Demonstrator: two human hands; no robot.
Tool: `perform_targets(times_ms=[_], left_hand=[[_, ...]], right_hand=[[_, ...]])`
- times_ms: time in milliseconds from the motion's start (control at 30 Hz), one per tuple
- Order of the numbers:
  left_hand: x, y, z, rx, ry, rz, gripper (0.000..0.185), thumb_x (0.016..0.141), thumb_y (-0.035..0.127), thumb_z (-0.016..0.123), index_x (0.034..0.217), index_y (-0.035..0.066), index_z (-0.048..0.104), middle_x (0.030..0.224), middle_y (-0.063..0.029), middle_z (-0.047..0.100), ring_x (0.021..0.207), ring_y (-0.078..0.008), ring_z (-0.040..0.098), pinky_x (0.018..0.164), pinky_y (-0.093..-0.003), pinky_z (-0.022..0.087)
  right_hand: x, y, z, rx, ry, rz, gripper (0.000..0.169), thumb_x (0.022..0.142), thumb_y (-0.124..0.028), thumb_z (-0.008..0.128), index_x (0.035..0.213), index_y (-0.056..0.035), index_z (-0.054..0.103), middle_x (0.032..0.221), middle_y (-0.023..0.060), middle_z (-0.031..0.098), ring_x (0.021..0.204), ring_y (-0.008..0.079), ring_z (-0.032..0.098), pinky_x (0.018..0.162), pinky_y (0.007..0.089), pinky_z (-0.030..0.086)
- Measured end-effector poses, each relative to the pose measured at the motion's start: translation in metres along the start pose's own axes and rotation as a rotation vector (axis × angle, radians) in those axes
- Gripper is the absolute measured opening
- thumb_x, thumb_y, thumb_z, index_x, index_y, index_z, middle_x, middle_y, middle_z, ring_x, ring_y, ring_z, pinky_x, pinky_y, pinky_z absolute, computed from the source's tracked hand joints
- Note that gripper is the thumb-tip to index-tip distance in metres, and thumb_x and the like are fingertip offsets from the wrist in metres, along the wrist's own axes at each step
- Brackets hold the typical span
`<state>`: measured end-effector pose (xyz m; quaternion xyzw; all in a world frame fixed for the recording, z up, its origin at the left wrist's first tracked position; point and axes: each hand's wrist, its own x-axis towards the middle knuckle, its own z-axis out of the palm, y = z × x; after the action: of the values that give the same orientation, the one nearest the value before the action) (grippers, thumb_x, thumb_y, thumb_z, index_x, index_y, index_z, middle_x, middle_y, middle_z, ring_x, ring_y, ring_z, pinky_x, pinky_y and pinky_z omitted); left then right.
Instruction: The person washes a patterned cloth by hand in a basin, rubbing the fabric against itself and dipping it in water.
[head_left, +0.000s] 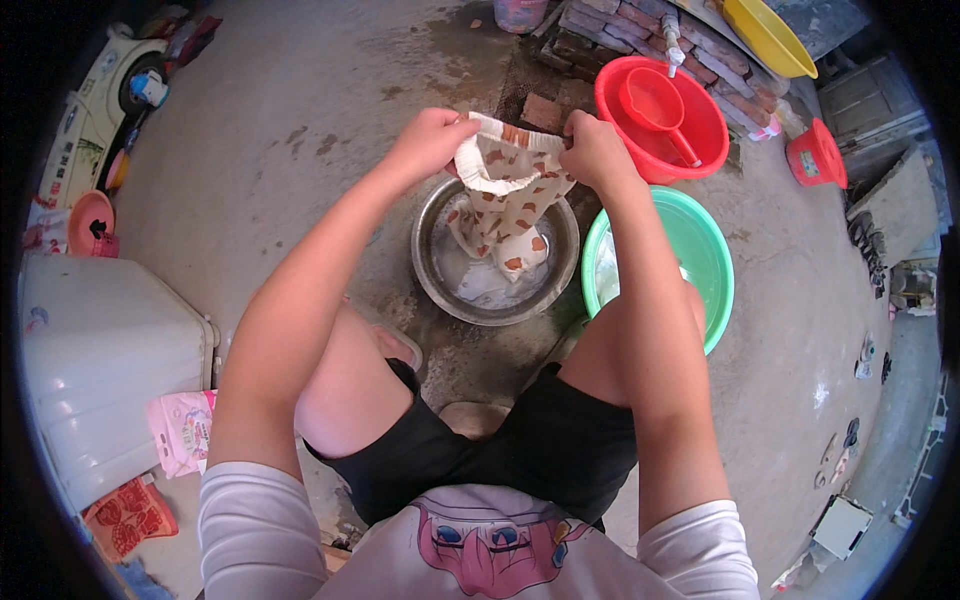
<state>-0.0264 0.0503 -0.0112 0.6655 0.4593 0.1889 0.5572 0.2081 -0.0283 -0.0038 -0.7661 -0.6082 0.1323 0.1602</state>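
Observation:
A cream cloth garment with brown spots and an elastic waistband (517, 214) is stretched between my hands. My left hand (433, 146) grips one side of its waistband, and my right hand (596, 154) grips the other side. The waistband gapes towards me. The lower part of the garment hangs down into a round metal basin (437, 291) on the ground, which holds cloudy, sudsy water. To the right of it stands a light green plastic basin (720, 259), partly hidden by my right forearm and knee.
A red basin (712, 127) holding a red dipper (651, 97) stands beneath a tap (673, 49) by stacked bricks. Behind it are a yellow basin (772, 37) and a lidded red bucket (816, 154). A large pale container (120, 360) and a pink package (180, 431) are at the left.

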Motion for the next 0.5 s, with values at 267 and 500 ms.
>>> perform_targets(times_ms=[267,500], left_hand=[[-0.003,-0.012,-0.007,0.444,-0.023,0.059,0.048,0.097,0.043,0.058,0.075,0.001,0.066,0.059,-0.0021,0.059,0.056,-0.0114,0.052,0.055,-0.0320,0.043],[-0.006,-0.013,0.013,0.239,0.000,0.201,0.046,0.101,0.042,0.052,0.093,-0.002,0.067,0.075,-0.0024,0.064,0.072,-0.0104,0.055,0.068,-0.0310,0.046]], right_hand=[[-0.006,-0.013,-0.008,0.050,-0.518,0.252,0.030,0.080,-0.014,0.063,0.097,0.0095,0.069,0.093,0.0274,0.070,0.083,0.0365,0.072,0.072,0.0416,0.059],[-0.005,-0.024,0.001,0.438,-0.370,0.009,0.036,0.091,-0.031,0.061,0.089,0.0041,0.069,0.075,0.0125,0.067,0.066,0.0185,0.064,0.065,0.0317,0.052]])
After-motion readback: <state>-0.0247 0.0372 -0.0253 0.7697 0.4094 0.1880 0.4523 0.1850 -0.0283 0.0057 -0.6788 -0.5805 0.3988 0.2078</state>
